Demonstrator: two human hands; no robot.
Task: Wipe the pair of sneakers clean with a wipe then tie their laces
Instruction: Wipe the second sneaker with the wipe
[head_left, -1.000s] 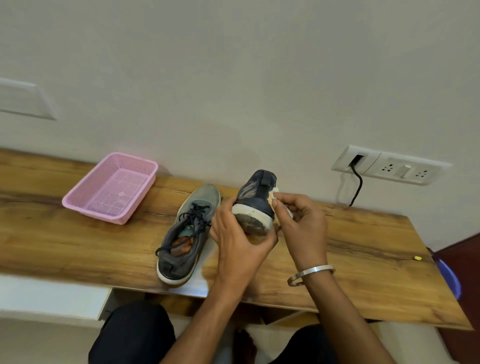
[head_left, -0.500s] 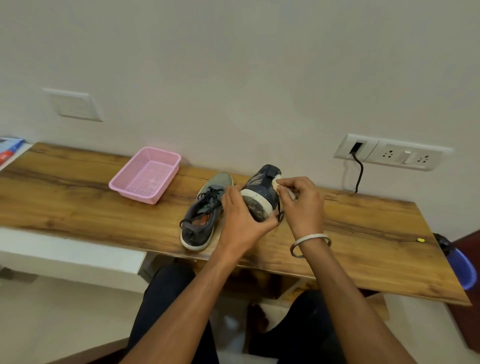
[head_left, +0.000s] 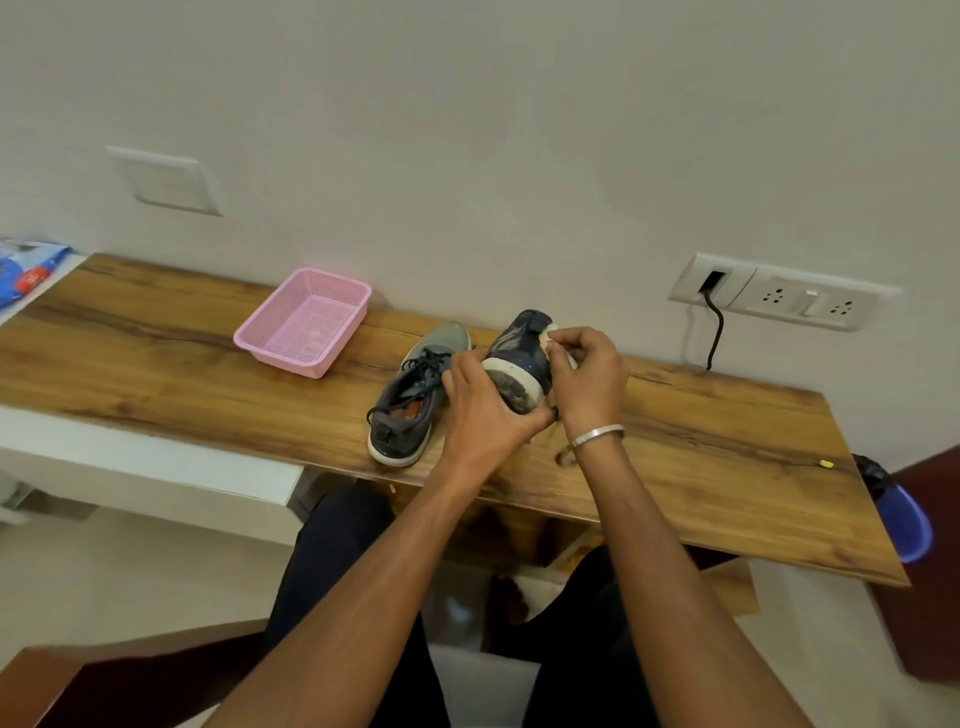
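While the left hand clamps the heel end of the raised sneaker, sole turned toward the wearer, the right hand pinches a small pale wipe against the upper, just beyond its fingertips. Judged from its form, the shoe is light, with a soft mesh upper that yields under pressure and a stiffer rubber sole; the heel and sole rim give the firmest hold, as now used. A loose dark lace appears to dangle below the right hand, though this is hard to confirm. The second sneaker lies flat on the wooden table just left of the left hand, laces untied, its heel close to the near table edge, where a nudge could tip it off. A pink basket sits farther left, well apart. To the right of the right hand the tabletop is bare, offering room to set the shoe down; the wall behind limits forward reach
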